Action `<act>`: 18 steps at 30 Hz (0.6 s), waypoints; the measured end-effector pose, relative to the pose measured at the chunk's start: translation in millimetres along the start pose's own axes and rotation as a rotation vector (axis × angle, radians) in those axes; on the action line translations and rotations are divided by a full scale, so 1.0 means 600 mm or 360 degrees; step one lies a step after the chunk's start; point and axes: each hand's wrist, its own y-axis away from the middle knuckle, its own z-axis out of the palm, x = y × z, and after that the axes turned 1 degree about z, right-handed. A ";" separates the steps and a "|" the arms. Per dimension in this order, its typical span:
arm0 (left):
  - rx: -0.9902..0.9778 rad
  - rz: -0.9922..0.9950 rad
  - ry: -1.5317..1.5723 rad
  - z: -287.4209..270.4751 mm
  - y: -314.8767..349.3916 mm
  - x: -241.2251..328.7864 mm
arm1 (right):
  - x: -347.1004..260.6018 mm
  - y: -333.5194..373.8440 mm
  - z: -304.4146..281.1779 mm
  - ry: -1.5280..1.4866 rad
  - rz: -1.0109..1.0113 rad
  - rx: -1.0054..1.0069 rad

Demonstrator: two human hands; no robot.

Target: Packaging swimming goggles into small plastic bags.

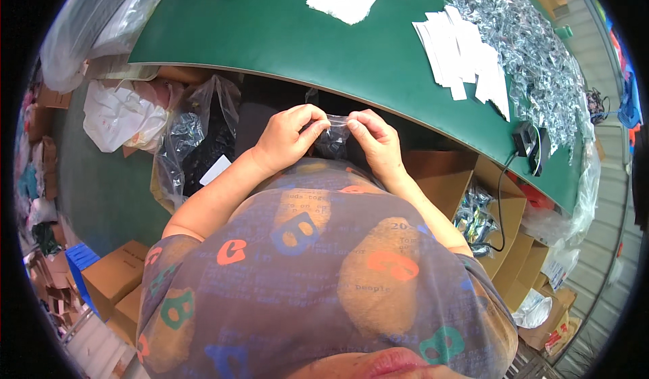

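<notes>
Head view: just off the near edge of the smooth green tabletop (270, 31), a small clear plastic bag (332, 142) is pinched at its upper rim by the left hand (292, 135) and the right hand (377, 144), and, seemingly light, limp and slippery, is best held by both rim corners.

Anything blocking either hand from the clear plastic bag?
Nothing visible. The left hand and right hand each have a thumb-and-finger grip on the upper edge of the clear plastic bag. The green table lies beyond it, not in between.
</notes>
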 end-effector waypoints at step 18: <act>-0.0117 -0.0617 0.1260 0.015 0.008 -0.046 | 0.016 0.007 0.017 0.0054 -0.0181 -0.0057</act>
